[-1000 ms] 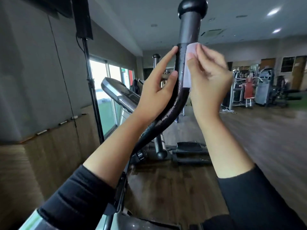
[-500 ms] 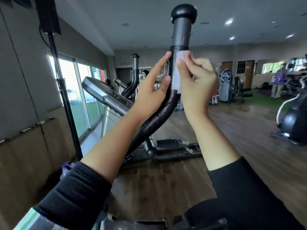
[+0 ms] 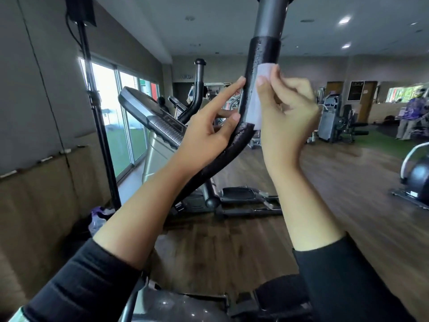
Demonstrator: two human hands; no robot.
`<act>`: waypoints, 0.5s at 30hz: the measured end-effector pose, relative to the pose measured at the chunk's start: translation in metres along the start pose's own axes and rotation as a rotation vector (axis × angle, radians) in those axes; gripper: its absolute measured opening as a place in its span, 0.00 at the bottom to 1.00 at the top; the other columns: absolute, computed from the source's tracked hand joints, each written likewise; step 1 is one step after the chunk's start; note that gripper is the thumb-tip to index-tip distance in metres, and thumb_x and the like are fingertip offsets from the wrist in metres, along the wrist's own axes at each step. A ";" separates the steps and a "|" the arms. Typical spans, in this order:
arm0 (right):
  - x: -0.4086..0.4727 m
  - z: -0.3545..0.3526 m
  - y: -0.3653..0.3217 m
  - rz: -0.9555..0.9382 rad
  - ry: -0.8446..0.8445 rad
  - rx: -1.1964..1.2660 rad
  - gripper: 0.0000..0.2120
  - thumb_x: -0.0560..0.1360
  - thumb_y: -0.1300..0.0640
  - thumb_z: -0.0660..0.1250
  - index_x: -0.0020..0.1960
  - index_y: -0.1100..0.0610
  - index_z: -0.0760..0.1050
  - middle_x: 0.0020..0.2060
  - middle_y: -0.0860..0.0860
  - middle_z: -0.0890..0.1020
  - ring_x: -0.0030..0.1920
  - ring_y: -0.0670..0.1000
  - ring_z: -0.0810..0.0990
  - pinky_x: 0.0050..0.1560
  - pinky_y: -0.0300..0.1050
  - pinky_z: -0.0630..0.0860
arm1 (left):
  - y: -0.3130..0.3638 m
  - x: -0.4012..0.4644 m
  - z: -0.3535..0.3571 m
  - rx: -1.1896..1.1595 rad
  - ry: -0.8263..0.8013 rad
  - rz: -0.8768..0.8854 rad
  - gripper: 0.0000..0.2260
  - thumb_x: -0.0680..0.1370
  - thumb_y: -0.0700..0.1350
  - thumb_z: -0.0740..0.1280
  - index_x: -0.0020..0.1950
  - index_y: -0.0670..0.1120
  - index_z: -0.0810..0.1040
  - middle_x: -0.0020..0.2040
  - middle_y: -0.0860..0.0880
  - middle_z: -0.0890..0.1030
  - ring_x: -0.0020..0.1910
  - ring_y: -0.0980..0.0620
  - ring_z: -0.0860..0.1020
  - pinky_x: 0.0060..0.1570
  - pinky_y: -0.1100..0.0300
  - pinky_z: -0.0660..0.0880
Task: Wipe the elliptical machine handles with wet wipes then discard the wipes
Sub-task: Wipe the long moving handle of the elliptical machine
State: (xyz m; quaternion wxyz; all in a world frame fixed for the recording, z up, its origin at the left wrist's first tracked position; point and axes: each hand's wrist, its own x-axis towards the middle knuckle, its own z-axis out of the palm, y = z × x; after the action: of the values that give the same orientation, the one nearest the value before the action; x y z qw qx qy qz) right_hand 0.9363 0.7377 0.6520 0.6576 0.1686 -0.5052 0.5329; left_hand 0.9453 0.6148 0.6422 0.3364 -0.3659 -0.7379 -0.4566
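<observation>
The elliptical's black foam handle [image 3: 260, 56] rises in front of me, curving down to the lower left, with a wet sheen on it. A white wet wipe [image 3: 255, 108] lies flat against the handle's right side. My right hand [image 3: 287, 112] pinches the wipe's upper edge with thumb and fingertips and holds it to the grip. My left hand [image 3: 209, 133] is on the handle's left side, index finger and thumb straight and touching the foam. The handle's top cap is cut off by the frame.
The console [image 3: 153, 115] and a second upright handle [image 3: 197, 89] stand behind my left hand. A black stand pole [image 3: 99, 126] rises at left by the windows. More gym machines [image 3: 334, 119] and a person [image 3: 411, 112] are far right on the wooden floor.
The view has shifted closer and lower, so the handle's top cap has left the frame. My right hand and the wipe sit slightly lower on the grip; my left fingers stay on the foam.
</observation>
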 end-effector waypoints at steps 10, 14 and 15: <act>-0.059 -0.010 0.002 0.126 0.042 0.046 0.11 0.71 0.62 0.72 0.52 0.64 0.80 0.42 0.52 0.80 0.46 0.49 0.79 0.49 0.49 0.78 | -0.014 -0.021 -0.020 0.020 -0.097 -0.028 0.18 0.81 0.37 0.63 0.70 0.48 0.72 0.60 0.55 0.79 0.54 0.64 0.78 0.58 0.63 0.74; -0.033 0.002 -0.003 0.121 0.111 0.034 0.12 0.71 0.61 0.72 0.54 0.62 0.80 0.41 0.48 0.79 0.45 0.47 0.79 0.50 0.43 0.77 | -0.019 -0.026 -0.030 -0.008 -0.167 -0.050 0.18 0.81 0.37 0.62 0.69 0.50 0.73 0.52 0.60 0.81 0.55 0.64 0.78 0.61 0.65 0.72; -0.035 0.003 -0.004 0.112 0.128 0.029 0.12 0.71 0.62 0.72 0.54 0.63 0.79 0.41 0.48 0.79 0.44 0.46 0.79 0.49 0.41 0.76 | -0.021 -0.027 -0.032 -0.009 -0.185 -0.054 0.18 0.81 0.38 0.63 0.69 0.51 0.73 0.54 0.59 0.81 0.56 0.63 0.78 0.64 0.61 0.72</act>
State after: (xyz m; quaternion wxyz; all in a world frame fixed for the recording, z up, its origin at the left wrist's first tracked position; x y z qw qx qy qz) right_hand 0.9405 0.7154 0.6254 0.6551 0.1149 -0.4629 0.5859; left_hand 0.9466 0.5725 0.6226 0.2527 -0.3878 -0.7734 -0.4332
